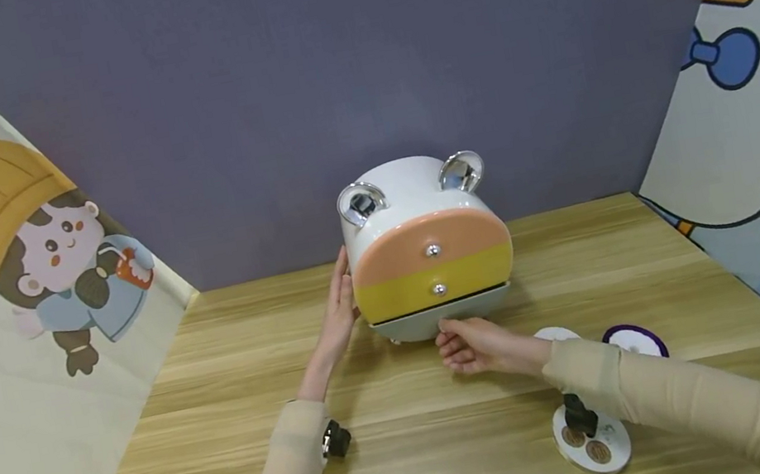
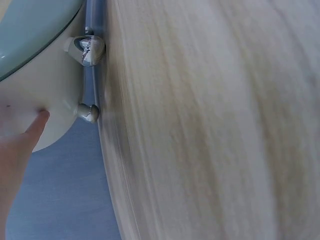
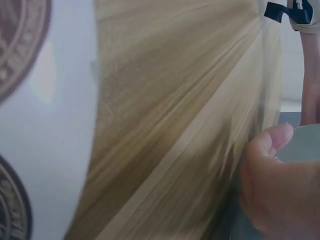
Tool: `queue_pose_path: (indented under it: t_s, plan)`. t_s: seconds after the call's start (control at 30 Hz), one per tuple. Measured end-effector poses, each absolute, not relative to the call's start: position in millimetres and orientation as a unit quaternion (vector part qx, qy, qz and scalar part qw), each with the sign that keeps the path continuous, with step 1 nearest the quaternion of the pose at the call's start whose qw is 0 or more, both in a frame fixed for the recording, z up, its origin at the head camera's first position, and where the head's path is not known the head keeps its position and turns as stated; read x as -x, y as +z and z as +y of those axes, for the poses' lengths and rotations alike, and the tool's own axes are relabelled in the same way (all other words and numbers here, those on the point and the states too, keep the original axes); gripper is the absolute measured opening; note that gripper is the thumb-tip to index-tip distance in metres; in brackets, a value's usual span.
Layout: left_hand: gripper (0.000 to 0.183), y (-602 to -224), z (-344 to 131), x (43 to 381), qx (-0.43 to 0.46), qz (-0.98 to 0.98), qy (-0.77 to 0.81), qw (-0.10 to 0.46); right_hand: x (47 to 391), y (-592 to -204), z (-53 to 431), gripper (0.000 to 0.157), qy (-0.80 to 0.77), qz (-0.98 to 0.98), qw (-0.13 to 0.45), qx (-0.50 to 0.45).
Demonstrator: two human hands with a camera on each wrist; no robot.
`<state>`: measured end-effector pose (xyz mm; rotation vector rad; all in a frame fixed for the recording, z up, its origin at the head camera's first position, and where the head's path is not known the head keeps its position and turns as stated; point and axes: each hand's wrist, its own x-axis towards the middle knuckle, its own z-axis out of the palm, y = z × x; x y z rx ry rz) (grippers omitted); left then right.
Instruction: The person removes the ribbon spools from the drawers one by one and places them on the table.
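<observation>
A small white drawer box with silver ears stands on the table. Its front has orange, yellow and grey-green drawers, and a dark gap runs above the grey-green bottom drawer. My left hand rests against the box's left side with fingers extended; in the left wrist view one finger touches the white wall near the silver feet. At the middle of the bottom drawer, my right hand has thumb and curled fingers pinched together where a knob would sit. The fingers hide that knob.
Under and beside the right forearm lie a white disc with brown round pictures, another white round piece and a purple-rimmed white piece. A dark grey wall rises behind the wooden table. Printed cloths hang at both sides.
</observation>
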<state>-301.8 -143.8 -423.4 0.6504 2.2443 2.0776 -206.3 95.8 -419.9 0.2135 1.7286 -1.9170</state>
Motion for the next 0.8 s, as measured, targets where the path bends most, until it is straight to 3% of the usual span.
queue_pose_path:
  t_s: [0.33, 0.6, 0.8]
  plan:
    - [0.052, -407.3, -142.4, 288.8, -0.21, 0.706, 0.676, 0.024, 186.5, -417.1, 90.5, 0.03, -0.712, 0.652, 0.246, -0.087]
    - [0.053, -419.1, -142.9, 297.4, -0.211, 0.709, 0.673, 0.014, 170.7, -415.5, 91.7, 0.029, -0.711, 0.651, 0.255, -0.076]
    - [0.053, -401.5, -142.3, 284.7, -0.201, 0.711, 0.673, 0.037, 162.0, -415.6, 91.8, 0.029, -0.701, 0.658, 0.259, -0.094]
